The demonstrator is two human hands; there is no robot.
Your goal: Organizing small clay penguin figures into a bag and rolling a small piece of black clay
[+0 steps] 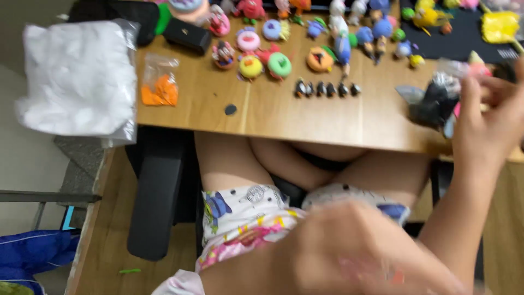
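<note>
My right hand [488, 123] is raised at the right edge of the wooden table [284, 117]. Its fingers are against a crinkled clear plastic bag with dark contents [434, 101], and a pink piece [476, 66] shows just above it. Motion blur hides whether the fingers grip the bag. My left hand [349, 246] is low in the view over my lap, very blurred, so its fingers and anything in them cannot be made out.
Several small colourful clay figures and rings [278, 64] cover the table's far half, with a row of tiny black figures [326, 88]. A bag of white stuffing [76, 79] overhangs the left edge beside a small orange-filled bag [160, 87]. A black mat [458, 35] lies at the far right.
</note>
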